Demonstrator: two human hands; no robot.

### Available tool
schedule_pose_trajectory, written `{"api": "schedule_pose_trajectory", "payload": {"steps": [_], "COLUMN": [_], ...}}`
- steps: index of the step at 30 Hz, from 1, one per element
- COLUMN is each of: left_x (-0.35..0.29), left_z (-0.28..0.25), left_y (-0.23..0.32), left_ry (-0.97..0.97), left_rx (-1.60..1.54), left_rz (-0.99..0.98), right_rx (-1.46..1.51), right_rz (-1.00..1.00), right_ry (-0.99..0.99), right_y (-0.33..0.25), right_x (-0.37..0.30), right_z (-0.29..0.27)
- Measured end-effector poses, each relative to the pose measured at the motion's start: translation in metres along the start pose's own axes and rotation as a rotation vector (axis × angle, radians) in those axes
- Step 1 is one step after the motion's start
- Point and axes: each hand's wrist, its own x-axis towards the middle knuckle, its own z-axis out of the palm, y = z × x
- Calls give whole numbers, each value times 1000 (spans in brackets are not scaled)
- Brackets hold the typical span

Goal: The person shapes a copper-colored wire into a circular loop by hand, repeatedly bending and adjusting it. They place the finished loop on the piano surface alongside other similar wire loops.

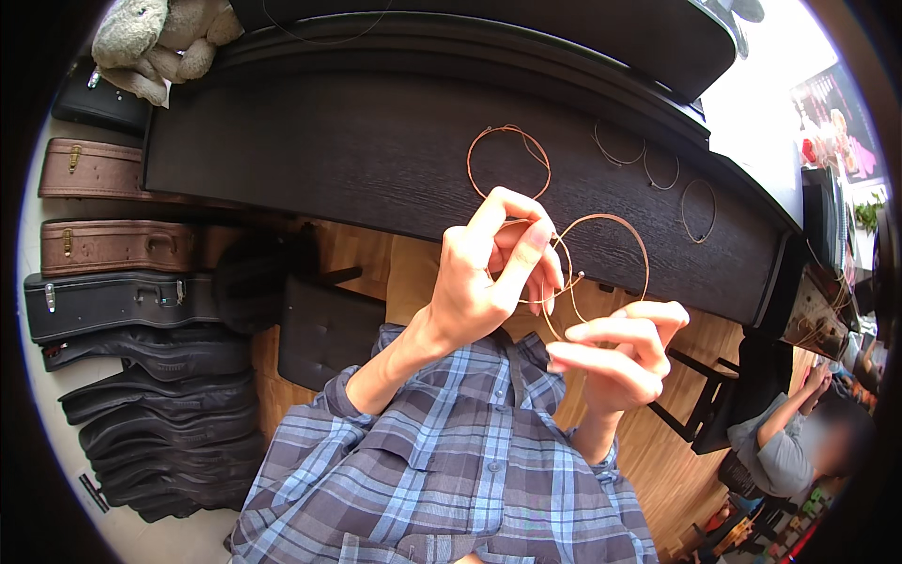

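Copper-coloured wire coil (pixel 601 215) between both hands, by near edge of black surface (pixel 310 141). Left hand (pixel 498 268) curled, fingertips pinching strands; right hand (pixel 625 360) loosely bent, thumb and forefinger pinching nearest loop. Likely light, springy, kink-prone; best gripped where strands overlap.

Likely music shop; instrument cases (pixel 117 246)

Bright overall, strong light and blown-out glare at upper right, left hand (pixel 498 263) and right hand (pixel 625 352) sharp with near-white highlights, deep shadow under black table (pixel 329 141), fisheye bending edges inside a dark rim, person (pixel 775 451) at right partly blurred.
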Motion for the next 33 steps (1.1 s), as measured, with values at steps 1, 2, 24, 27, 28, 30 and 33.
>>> {"api": "schedule_pose_trajectory", "payload": {"steps": [1, 2, 24, 27, 28, 30, 33], "left_x": [1, 2, 14, 13, 13, 12, 14], "left_z": [0, -1, -22, -23, -23, -23, -24], "left_y": [-1, -1, -6, -5, -5, -5, -5], "left_ry": [9, 18, 157, 152, 152, 160, 187], "left_rx": [-4, -10, -4, 38, 29, 3, 51], "left_rz": [9, 18, 154, 137, 138, 132, 134], "right_rx": [108, 200, 1804, 1925, 1956, 1992, 2050], "right_rz": [-24, -68, -102, -102, -95, -114, -156], "right_ry": [-1, -2, -134, 15, 60, 141, 249], "right_y": [3, 7, 47, 46, 46, 47, 50], "right_x": [-1, -3, -32, -37, -39, -41, -42], "right_z": [-1, -3, -74, -83, -85, -89, -94]}}
